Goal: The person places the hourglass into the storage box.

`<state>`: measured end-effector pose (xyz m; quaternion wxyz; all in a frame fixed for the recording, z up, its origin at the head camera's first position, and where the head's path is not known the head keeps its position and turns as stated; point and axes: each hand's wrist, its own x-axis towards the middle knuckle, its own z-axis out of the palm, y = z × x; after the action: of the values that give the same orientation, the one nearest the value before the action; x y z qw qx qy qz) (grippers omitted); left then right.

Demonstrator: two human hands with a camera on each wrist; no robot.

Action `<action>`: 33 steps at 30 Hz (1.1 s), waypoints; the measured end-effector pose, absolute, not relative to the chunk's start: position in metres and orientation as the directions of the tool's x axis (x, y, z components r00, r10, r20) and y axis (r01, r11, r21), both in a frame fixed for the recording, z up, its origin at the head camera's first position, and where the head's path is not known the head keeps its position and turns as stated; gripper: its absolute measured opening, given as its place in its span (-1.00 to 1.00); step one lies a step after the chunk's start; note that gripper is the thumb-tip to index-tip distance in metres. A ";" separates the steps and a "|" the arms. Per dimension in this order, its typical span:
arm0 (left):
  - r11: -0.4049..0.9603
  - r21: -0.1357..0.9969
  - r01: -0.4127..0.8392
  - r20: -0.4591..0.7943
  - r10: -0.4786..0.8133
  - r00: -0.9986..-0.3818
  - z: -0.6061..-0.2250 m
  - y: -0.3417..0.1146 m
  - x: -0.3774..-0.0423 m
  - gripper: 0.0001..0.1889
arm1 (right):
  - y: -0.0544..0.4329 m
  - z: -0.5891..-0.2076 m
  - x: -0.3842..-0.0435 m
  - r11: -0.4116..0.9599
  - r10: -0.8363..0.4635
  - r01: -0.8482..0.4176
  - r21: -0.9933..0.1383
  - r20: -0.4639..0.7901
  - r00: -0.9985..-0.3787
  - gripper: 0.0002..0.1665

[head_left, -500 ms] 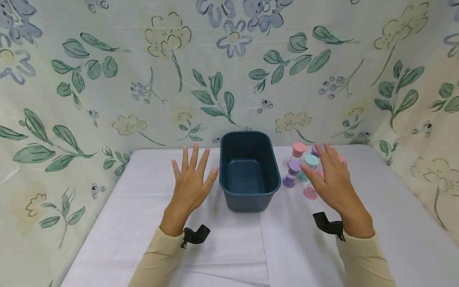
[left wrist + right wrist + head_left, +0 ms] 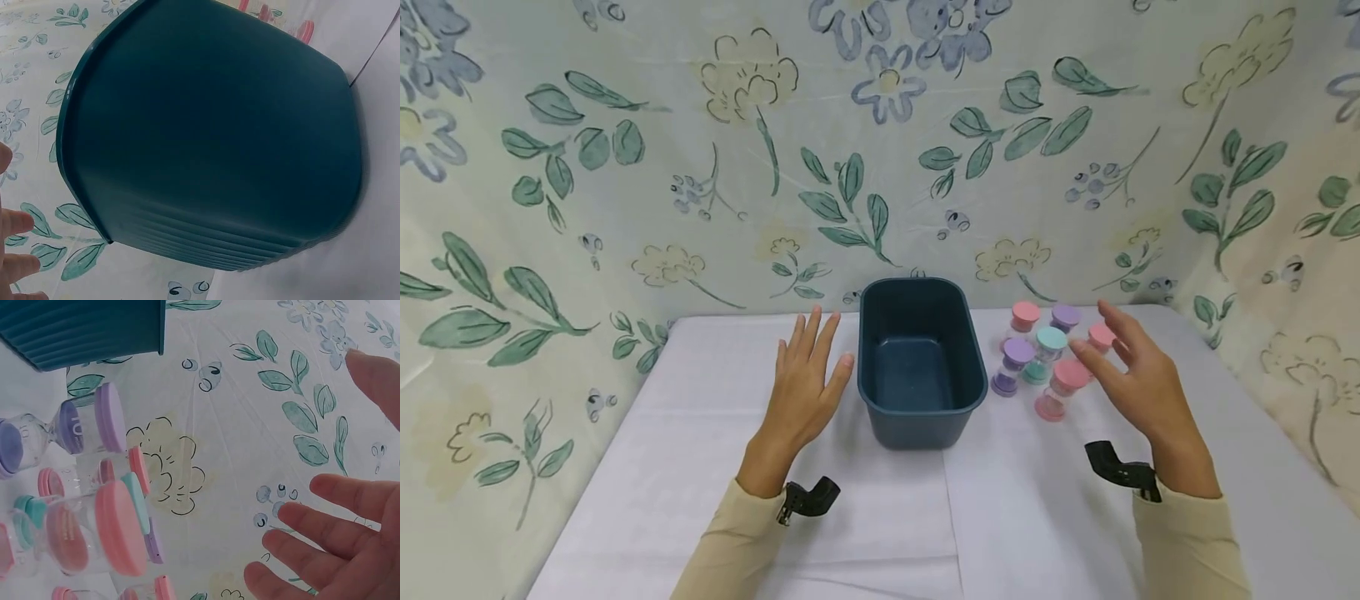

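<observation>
Several small sand timers stand in a cluster on the white-covered table, among them a purple one (image 2: 1018,353), a teal one (image 2: 1050,340) and a front pink one (image 2: 1069,377). My right hand (image 2: 1146,387) is just to their right, fingers spread and holding nothing; the right wrist view shows its fingers apart from the pink timer (image 2: 122,528). A deep dark-blue plastic bin (image 2: 922,421) stands mid-table, nothing visible inside. Left of it hovers my left hand (image 2: 801,392), fingers extended and holding nothing. The bin's side (image 2: 212,131) fills most of the left wrist view.
Behind the table hangs a flowered cloth (image 2: 895,200), close to the bin and the rear timers. White cloth (image 2: 700,467) covers the tabletop. Each wrist carries a black camera mount, the left one (image 2: 812,497) and the right one (image 2: 1120,467).
My right hand has moved to the right, uncovering more of the timers, and its hand has turned somewhat sideways. The left hand's fingers have drawn closer together. Bin and timers stay put.
</observation>
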<state>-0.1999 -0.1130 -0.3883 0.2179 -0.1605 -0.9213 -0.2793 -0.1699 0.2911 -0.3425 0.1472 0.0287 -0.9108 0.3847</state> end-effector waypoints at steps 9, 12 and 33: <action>0.592 0.639 0.491 0.461 0.217 -0.861 -0.396 -0.107 -0.206 -0.39 | 0.303 -0.353 -0.173 0.673 0.047 -0.158 -0.722 0.254 -0.966 -0.12; 0.533 0.675 0.510 0.469 0.223 -0.855 -0.399 -0.106 -0.210 -0.40 | 0.306 -0.357 -0.176 0.649 0.032 -0.169 -0.742 0.248 -0.968 -0.13; 0.299 0.804 0.514 0.452 0.254 -0.855 -0.415 -0.096 -0.226 -0.43 | 0.329 -0.389 -0.188 0.600 -0.081 -0.180 -0.780 0.165 -0.983 -0.11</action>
<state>-0.2265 -0.0959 -0.4148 0.1201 -0.2408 -0.7970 -0.5408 -0.1885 0.3286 -0.3885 0.0563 0.0731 -0.8926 0.4414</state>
